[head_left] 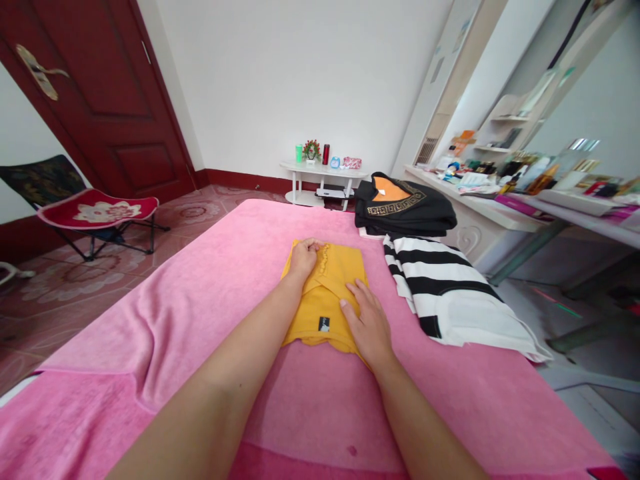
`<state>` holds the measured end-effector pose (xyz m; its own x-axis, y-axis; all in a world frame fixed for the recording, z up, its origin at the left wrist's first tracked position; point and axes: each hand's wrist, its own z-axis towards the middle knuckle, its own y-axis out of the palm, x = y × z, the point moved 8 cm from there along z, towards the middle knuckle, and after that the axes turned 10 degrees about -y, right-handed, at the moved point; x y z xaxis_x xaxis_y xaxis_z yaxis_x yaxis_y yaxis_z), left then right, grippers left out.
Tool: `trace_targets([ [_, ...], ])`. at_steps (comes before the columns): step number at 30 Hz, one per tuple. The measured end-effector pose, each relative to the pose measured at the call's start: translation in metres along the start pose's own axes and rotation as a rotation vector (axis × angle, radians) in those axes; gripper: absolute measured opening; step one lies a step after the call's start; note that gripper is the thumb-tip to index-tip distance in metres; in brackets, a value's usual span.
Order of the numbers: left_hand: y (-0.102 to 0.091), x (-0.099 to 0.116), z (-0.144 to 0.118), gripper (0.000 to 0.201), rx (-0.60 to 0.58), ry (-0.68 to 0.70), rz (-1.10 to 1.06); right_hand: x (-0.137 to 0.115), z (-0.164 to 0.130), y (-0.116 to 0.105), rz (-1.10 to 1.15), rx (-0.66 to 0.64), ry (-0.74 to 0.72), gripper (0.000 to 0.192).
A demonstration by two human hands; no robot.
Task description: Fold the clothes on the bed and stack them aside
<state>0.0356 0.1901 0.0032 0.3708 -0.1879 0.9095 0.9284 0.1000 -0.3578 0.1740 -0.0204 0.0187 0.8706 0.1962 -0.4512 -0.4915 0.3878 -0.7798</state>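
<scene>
A folded yellow shirt [330,293] lies in front of me, with a ruffled, buttoned strip near its far edge and a small dark label near its close edge. At its far left part, my left hand [304,259] has its fingers closed on the fabric beside the ruffle. My right hand [369,323] rests on the right side of the shirt, fingers spread and lying flat. Both hands touch the cloth; the fabric under the palms is hidden.
A pink blanket [200,287] covers the surface under the shirt. To the right lie a black-and-white striped garment [450,283] and a stack of dark folded clothes [407,210]. A cluttered dresser [480,207] stands beyond them. A folding chair [100,207] is left, a small white table [320,170] behind.
</scene>
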Motion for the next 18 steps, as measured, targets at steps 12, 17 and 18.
trace_targets([
  [12,-0.0018,-0.0028,-0.0007,0.035,0.009,0.014,-0.053,-0.0003,-0.0003,-0.0017,0.011,0.001,0.007,0.045],
  [17,-0.0019,-0.0005,-0.0029,0.037,-0.007,0.036,-0.073,-0.0013,-0.0009,-0.0023,0.016,-0.001,0.011,0.045],
  [18,-0.0023,-0.0003,-0.0031,0.037,-0.004,0.038,-0.079,-0.0016,-0.0008,-0.0024,0.016,0.000,0.011,0.045],
])
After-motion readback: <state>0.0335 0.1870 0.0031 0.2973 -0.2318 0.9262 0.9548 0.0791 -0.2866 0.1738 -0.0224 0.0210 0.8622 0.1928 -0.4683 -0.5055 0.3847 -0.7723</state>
